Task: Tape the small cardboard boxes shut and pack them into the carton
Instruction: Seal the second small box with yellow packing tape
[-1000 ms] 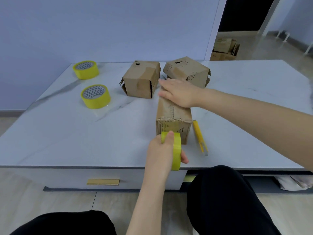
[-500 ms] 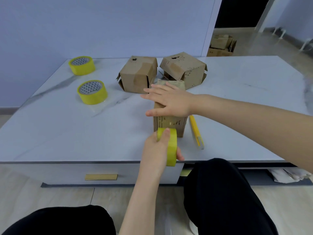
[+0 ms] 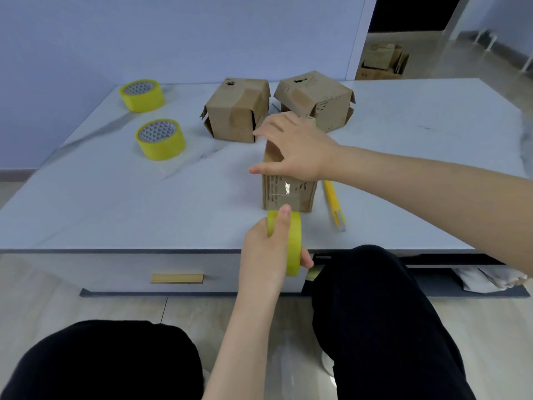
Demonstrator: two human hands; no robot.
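Centre frame: our right hand (image 3: 297, 148) rests flat-fingered on a small brown cardboard box (image 3: 288, 197); our left hand (image 3: 265, 249) grasps a yellow tape roll (image 3: 294, 245).

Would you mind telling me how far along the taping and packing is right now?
Done, apparently: the left rear box and right rear box show tape patches on top, though side flaps look loose. In hand: the right hand presses flat on the near box while the left hand grips a yellow tape roll at its front face. Left: finishing this box, then packing all three, which stand on the table.
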